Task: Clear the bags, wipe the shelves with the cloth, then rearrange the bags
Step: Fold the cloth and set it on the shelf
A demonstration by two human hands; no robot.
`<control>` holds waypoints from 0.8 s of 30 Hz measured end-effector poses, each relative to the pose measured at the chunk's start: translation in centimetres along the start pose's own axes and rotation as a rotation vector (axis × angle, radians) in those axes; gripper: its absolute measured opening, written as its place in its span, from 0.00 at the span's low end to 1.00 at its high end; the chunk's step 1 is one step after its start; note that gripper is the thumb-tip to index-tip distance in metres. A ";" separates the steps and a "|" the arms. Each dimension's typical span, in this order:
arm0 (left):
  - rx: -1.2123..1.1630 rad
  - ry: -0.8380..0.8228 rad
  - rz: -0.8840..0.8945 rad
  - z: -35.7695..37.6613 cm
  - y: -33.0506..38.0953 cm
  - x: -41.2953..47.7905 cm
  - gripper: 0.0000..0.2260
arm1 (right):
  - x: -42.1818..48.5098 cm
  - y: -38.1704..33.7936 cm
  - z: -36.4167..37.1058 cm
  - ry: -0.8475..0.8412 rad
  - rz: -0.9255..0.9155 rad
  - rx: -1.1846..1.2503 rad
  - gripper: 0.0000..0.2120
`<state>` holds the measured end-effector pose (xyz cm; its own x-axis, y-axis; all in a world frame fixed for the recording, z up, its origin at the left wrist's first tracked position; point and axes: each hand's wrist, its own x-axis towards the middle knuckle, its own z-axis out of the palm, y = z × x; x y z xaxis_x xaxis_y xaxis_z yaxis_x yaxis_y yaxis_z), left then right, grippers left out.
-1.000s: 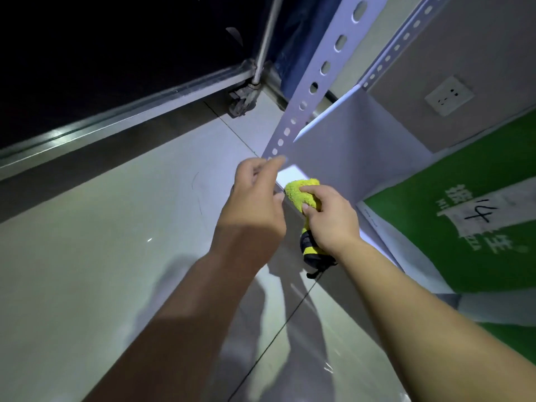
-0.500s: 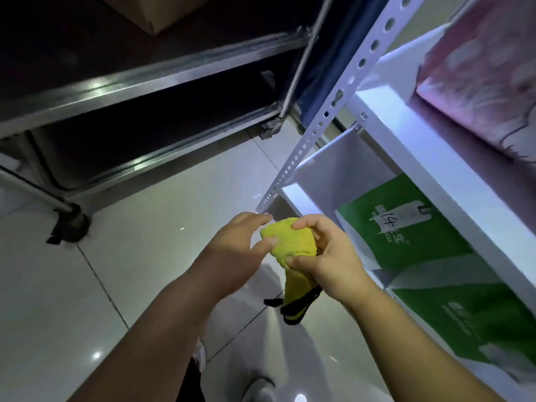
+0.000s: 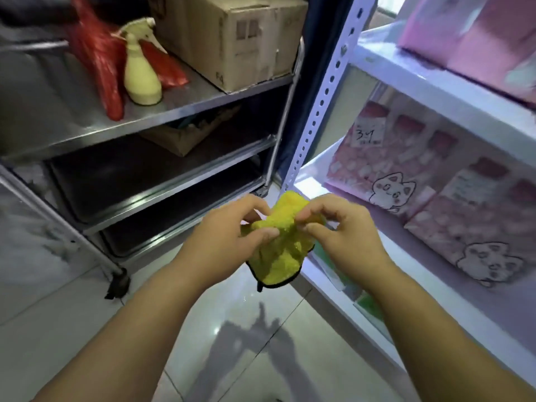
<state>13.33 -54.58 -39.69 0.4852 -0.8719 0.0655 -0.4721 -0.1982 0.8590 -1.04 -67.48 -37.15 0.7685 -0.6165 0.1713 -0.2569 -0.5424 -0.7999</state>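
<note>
hands (image 3: 229, 245) (image 3: 348, 239) on yellow cloth (image 3: 275, 265)

**Blur and frame edges swallow much of the shelf scene**

Fingers and thumbs cover the middle of the yellow cloth (image 3: 285, 245), pinched between the left hand (image 3: 229, 242) and the right hand (image 3: 345, 236). Both forearms run off the bottom edge. At upper right the pink bags (image 3: 470, 39) are smeared and cut by the frame. A handwritten label (image 3: 369, 134) at centre right is too soft to read. The cardboard box (image 3: 232, 36) is cropped at the top, its print illegible. At lower right a green bag (image 3: 368, 303) shows only in slivers behind the right wrist.
</note>
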 end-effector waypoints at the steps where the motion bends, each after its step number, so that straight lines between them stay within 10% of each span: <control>1: -0.081 -0.011 -0.018 -1.1 0.8 -0.2 0.06 | 0.1 -1.6 -0.6 -0.009 -0.037 -0.015 0.18; 7: -0.047 -0.191 0.109 -6.0 4.2 -0.7 0.25 | -2.3 -10.4 -3.1 -0.121 -0.066 -0.038 0.21; 14: 0.119 -0.325 0.275 -7.2 9.7 -2.2 0.03 | -8.2 -15.9 -8.4 0.073 0.042 -0.216 0.19; 19: 0.262 -0.188 0.357 -6.1 12.9 -4.6 0.05 | -12.8 -15.2 -11.9 0.110 0.221 -0.737 0.07; 24: 0.441 -0.108 0.511 -4.5 17.3 -7.6 0.08 | -18.8 -14.4 -14.5 0.245 0.403 -0.726 0.08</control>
<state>4.80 -49.42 -23.09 0.0566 -0.9398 0.3369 -0.8890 0.1061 0.4454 -20.23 -56.36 -20.52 0.4118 -0.9005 0.1396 -0.8574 -0.4348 -0.2755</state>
